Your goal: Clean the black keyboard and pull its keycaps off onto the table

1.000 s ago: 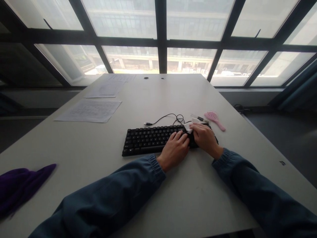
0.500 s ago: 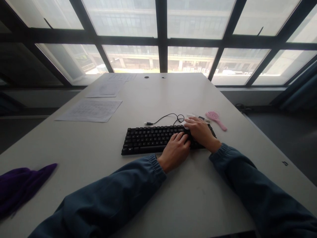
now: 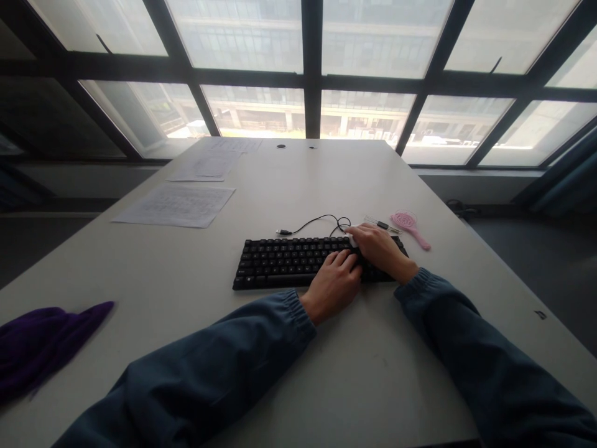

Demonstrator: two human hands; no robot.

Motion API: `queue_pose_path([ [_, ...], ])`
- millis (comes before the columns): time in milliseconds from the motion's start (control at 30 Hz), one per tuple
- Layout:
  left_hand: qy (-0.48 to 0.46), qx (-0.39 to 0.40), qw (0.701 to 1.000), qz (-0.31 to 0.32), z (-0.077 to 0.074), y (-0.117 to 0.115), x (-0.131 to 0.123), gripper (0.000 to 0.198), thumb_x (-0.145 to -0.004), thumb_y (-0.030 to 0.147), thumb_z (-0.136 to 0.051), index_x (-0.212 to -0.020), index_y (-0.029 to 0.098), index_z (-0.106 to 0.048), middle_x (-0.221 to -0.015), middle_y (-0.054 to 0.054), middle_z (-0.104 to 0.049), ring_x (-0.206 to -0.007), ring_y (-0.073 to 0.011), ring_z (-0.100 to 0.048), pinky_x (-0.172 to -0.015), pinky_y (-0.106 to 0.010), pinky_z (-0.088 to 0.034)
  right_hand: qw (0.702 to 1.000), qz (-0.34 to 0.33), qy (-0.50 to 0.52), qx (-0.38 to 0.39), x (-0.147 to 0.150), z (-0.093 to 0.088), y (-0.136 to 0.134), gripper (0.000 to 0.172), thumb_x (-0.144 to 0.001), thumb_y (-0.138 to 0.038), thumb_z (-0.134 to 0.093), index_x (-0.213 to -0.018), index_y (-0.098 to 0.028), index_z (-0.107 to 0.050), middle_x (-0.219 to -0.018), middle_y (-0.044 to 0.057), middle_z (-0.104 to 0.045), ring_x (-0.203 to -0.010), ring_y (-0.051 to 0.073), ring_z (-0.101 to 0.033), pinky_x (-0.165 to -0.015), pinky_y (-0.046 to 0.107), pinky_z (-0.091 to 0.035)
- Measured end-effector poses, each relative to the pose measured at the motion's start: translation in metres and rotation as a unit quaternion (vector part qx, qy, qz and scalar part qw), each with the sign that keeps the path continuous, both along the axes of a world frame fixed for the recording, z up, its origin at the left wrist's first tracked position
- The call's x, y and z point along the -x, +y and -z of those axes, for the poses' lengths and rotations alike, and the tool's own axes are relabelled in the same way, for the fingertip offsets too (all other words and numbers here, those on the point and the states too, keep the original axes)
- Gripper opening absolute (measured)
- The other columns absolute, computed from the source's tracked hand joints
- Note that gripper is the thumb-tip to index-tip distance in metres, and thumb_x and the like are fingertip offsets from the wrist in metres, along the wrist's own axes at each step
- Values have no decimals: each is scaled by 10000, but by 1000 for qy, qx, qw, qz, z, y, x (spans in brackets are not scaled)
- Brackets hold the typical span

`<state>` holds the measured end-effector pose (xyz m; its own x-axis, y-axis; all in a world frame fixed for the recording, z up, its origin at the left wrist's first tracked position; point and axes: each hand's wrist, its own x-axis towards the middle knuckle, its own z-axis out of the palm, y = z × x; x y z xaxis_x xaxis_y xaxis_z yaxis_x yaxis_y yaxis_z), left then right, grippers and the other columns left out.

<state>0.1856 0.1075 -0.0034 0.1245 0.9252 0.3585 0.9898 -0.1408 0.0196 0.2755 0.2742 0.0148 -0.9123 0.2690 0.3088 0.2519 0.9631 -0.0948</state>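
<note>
A black keyboard (image 3: 280,262) lies on the white table, its right part covered by my hands. My left hand (image 3: 332,281) rests on it with fingers stretched over the keys, holding nothing visible. Just right of that, my right hand (image 3: 377,247) is closed over a small white piece (image 3: 353,241), possibly a tissue, pressed on the keyboard's upper right area. How far the white piece reaches under the fingers is hidden. Behind the keyboard its black cable (image 3: 321,217) curls and ends in a USB plug (image 3: 283,232).
Beyond my right hand lie a pink hairbrush (image 3: 410,228) and a small dark tool with thin metal prongs (image 3: 383,225). Printed sheets (image 3: 175,206) lie at the left. A purple cloth (image 3: 51,342) sits at the near left. Windows stand behind the table (image 3: 289,186).
The view has shifted slightly. My right hand has moved a little left relative to the keyboard with its fingers more bent, and more of the white piece shows. My left hand stays put.
</note>
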Motion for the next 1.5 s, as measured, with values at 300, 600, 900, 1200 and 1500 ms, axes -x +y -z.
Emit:
queue_pose_path([
  [300,-5,2,1000,2,-1,0,0,172,-971,241,-521,-1018,150,-659,-1218,-128,-615,-1274,-291,-495,-1070,-441,-412,999,23,-1,25,11,2,6,181,-958,-145,-525,-939,-169,-704,-1010,107,-684,-1015,228,-596,-945,333,-442],
  [600,-2,3,1000,0,-1,0,0,183,-969,235,-519,-1058,152,-656,-1209,-129,-617,-1273,-292,-494,-1052,-448,-423,998,-29,-51,2,9,-11,2,180,-879,-45,-566,-791,-168,-665,-937,105,-655,-938,224,-553,-848,319,-445],
  [900,-8,1,1000,4,0,-2,-1,189,-973,256,-514,-1051,155,-654,-1202,-132,-619,-1267,-295,-502,-1036,-448,-432,995,-80,-65,2,-1,-22,3,267,-829,0,-564,-708,-195,-701,-928,92,-641,-934,232,-538,-837,330,-467],
  [1200,-6,1,1000,7,1,-2,-2,187,-969,259,-519,-1049,159,-655,-1214,-134,-612,-1283,-297,-496,-1050,-452,-426,990,-40,-22,130,-3,-20,12,148,-878,-170,-627,-782,-204,-733,-1011,66,-692,-958,199,-643,-952,348,-494],
  [1500,2,-2,1000,7,0,-2,-1,193,-964,254,-524,-1070,158,-654,-1230,-134,-611,-1288,-296,-496,-1057,-447,-429,979,43,-31,195,0,-13,18,271,-811,-183,-668,-1076,-194,-724,-1018,67,-770,-929,207,-713,-849,270,-534],
])
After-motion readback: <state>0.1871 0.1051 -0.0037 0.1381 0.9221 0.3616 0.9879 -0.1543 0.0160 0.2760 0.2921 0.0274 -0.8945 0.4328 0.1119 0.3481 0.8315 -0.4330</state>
